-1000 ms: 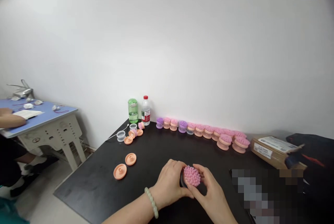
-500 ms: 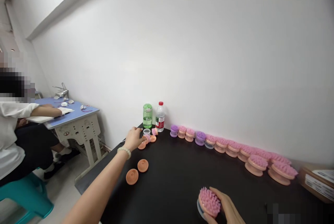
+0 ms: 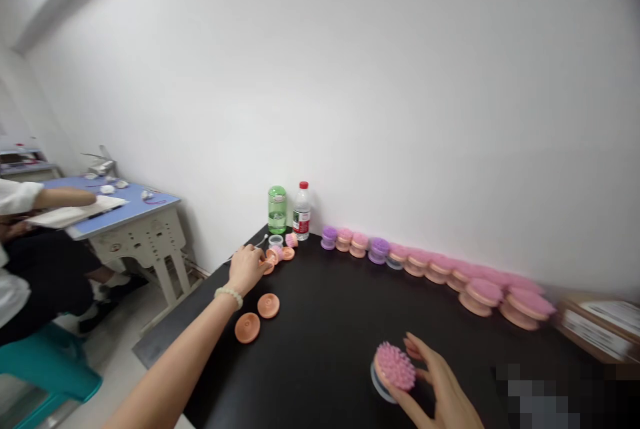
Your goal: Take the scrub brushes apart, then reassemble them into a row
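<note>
The person's bare left hand [image 3: 247, 269] hides whatever lies beneath it; the right edge crops the brown cardboard box [image 3: 597, 329], the left edge the teal plastic stool [image 3: 55, 363].

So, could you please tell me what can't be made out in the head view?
Head view:
Whatever the left hand may grasp: its fingers hide it.
The underside of the pink-bristled brush at the right hand: turned away.
The rest of the cardboard box: cut off by the right edge.
Print on the red-capped bottle: too small.
Lower right corner: pixelation covers it.
</note>
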